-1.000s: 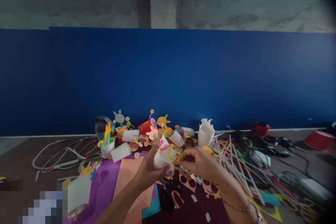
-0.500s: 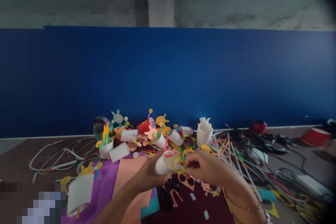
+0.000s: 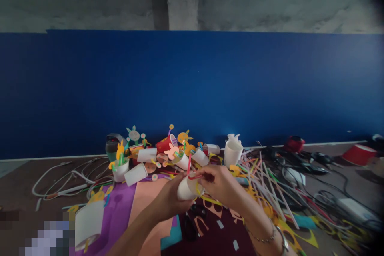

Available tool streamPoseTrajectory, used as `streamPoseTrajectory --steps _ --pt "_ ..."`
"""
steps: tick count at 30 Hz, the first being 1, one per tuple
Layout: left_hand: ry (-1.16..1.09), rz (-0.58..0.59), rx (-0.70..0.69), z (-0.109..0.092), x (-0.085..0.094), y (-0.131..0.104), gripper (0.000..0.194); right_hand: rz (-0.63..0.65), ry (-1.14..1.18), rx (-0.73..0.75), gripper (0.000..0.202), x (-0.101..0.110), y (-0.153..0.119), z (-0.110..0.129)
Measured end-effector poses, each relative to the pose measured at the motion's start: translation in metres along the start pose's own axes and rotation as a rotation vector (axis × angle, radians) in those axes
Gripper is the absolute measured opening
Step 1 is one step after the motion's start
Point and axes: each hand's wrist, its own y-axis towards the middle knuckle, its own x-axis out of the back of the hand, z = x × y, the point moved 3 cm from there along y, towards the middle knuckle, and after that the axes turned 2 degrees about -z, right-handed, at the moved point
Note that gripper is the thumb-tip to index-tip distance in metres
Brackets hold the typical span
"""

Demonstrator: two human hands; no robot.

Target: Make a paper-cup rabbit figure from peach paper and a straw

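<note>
A white paper cup [image 3: 186, 189] is tilted in my left hand [image 3: 170, 199], whose fingers wrap round its side. A red straw [image 3: 189, 165] stands up from the cup's mouth, and a bent red piece [image 3: 196, 177] reaches out over the rim to the right. My right hand [image 3: 216, 182] pinches that red piece beside the rim. A yellow strip [image 3: 210, 199] curves out of the cup below my right fingers. Black scissors [image 3: 190, 224] lie beneath the cup on dark paper [image 3: 210, 244].
Decorated cups [image 3: 147, 155] stand and lie along the back. Loose straws [image 3: 271, 186] and cables [image 3: 333, 200] spread to the right. Purple paper [image 3: 118, 212], peach paper [image 3: 150, 196] and a white cup [image 3: 89, 224] are at the left. A white cup [image 3: 233, 153] stands behind my right hand.
My right hand has moved slightly up and left, from the yellow strip to the red piece at the cup's mouth. My left hand still holds the cup in about the same place.
</note>
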Motion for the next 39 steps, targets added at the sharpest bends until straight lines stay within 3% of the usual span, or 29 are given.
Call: streamPoseTrajectory --steps 4,9,13,19,22,25,31,36,39 --pt "-0.029 -0.077 -0.033 -0.002 -0.003 0.001 0.047 -0.020 0.078 -0.189 0.013 -0.006 0.000 -0.019" --pt "0.033 -0.173 -0.053 -0.002 -0.005 0.003 0.037 -0.059 0.143 -0.238 0.011 -0.013 0.002 -0.024" --pt "0.056 -0.193 -0.067 -0.003 -0.004 0.003 0.041 -0.052 0.218 -0.260 0.011 -0.016 0.004 -0.023" --pt "-0.125 -0.144 0.014 0.002 -0.002 0.002 0.046 -0.010 0.206 -0.204 0.024 -0.003 0.005 -0.019" --pt "-0.166 -0.262 0.048 0.008 0.002 0.003 0.051 -0.033 0.133 -0.180 0.031 0.005 0.003 -0.017" --pt "-0.170 -0.396 0.055 0.011 0.006 0.005 0.052 0.041 0.117 -0.131 0.034 0.001 0.002 -0.015" --pt "-0.413 -0.353 0.184 0.013 -0.001 0.005 0.058 -0.067 0.204 -0.100 0.014 -0.014 0.007 -0.011" --pt "-0.547 -0.311 0.280 0.013 -0.007 0.001 0.051 -0.106 0.185 0.077 0.008 -0.008 0.008 0.004" --pt "-0.542 -0.335 0.271 0.010 -0.006 0.002 0.053 -0.098 0.213 0.085 0.008 -0.005 0.006 0.008"
